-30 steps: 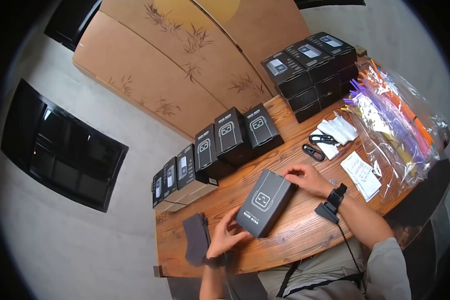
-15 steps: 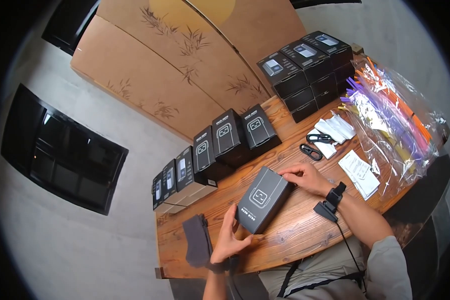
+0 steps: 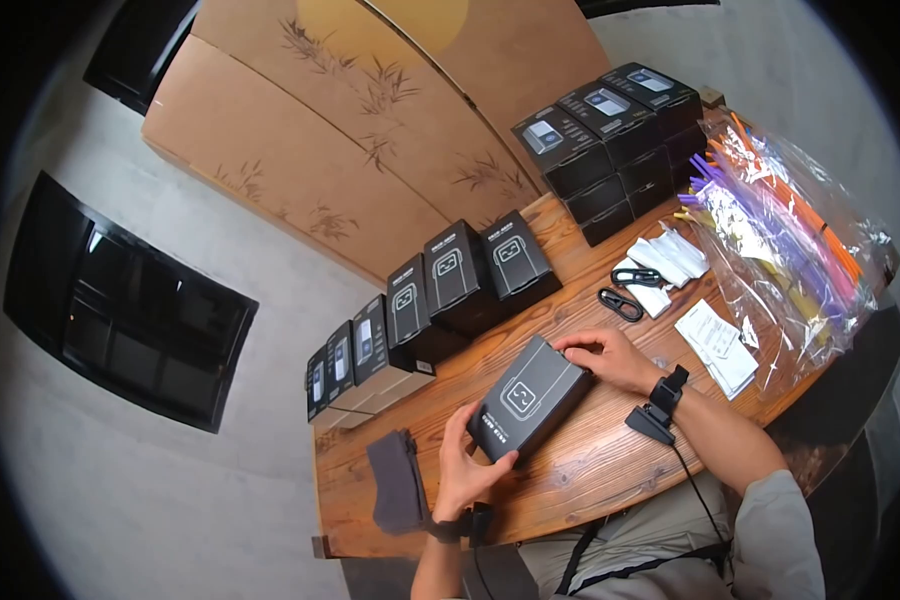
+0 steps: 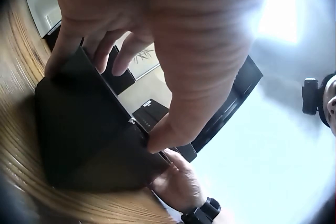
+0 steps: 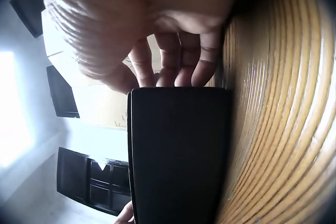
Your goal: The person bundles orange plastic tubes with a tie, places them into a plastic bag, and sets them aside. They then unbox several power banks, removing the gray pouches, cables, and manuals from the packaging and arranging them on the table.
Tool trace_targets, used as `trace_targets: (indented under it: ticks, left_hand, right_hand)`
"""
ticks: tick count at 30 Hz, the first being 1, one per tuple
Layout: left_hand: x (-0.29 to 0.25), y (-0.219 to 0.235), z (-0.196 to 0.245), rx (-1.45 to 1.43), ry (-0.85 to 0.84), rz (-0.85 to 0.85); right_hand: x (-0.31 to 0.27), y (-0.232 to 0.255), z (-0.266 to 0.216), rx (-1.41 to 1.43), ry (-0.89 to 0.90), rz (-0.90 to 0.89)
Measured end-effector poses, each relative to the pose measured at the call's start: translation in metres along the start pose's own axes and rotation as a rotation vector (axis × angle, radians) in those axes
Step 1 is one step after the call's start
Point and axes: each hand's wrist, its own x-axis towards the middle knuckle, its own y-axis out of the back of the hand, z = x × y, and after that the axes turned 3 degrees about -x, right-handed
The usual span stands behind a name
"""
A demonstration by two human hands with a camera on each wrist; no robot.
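Note:
A black box [image 3: 532, 398] with a line-drawn smiling face on its top lies on the wooden table between both hands. My left hand [image 3: 464, 470] holds its near left end, fingers along one side and thumb on the lower edge. In the left wrist view, that thumb [image 4: 168, 136] presses at the rim of the dark box [image 4: 89, 129]. At the opposite end, my right hand [image 3: 615, 358] grips the far edge with bent fingers. The right wrist view shows the fingers [image 5: 167, 61] partly hidden behind the end of the box [image 5: 181, 150].
Similar boxes [image 3: 446, 275] stand in a row behind, with a taller stack of boxes [image 3: 610, 140] at back right. Black cables [image 3: 620, 303], white papers [image 3: 717, 350] and plastic bags of colourful sticks [image 3: 780, 230] lie to the right. A dark grey cloth [image 3: 396, 480] lies left.
My left hand has shifted its hold, and its thumb, out away from the box half a second ago, now touches the near corner. The box has turned slightly; the right hand stays at its far end.

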Motion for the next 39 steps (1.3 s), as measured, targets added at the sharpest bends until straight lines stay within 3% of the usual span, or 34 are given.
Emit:
trace_targets:
  ticks: [14, 22, 25, 28, 31, 34, 39]
  left_hand:
    - [-0.002, 0.003, -0.002, -0.245, 0.103, -0.016]
    - [-0.003, 0.008, -0.009, -0.471, 0.061, -0.008]
    - [-0.002, 0.014, -0.01, -0.637, 0.043, 0.005]
    - [0.0, 0.022, -0.012, -0.719, 0.059, -0.016]
    - [-0.002, 0.022, -0.012, -0.72, 0.024, 0.023]
    - [-0.006, 0.019, -0.025, -0.766, -0.001, 0.032]
    - [-0.016, 0.011, -0.053, -0.794, 0.001, 0.119]
  right_hand:
    - [0.001, -0.003, 0.0, 0.012, 0.018, 0.027]
    - [0.002, -0.003, 0.001, 0.129, -0.045, 0.013]
    - [0.006, -0.005, 0.009, 0.02, 0.102, 0.065]
    - [0.005, 0.005, 0.006, 0.089, -0.098, -0.012]
    - [0.005, 0.001, 0.01, 0.105, -0.072, -0.011]
    - [0.002, -0.001, 0.008, -0.084, 0.018, 0.001]
    - [0.0, 0.001, 0.003, -0.136, 0.017, -0.057]
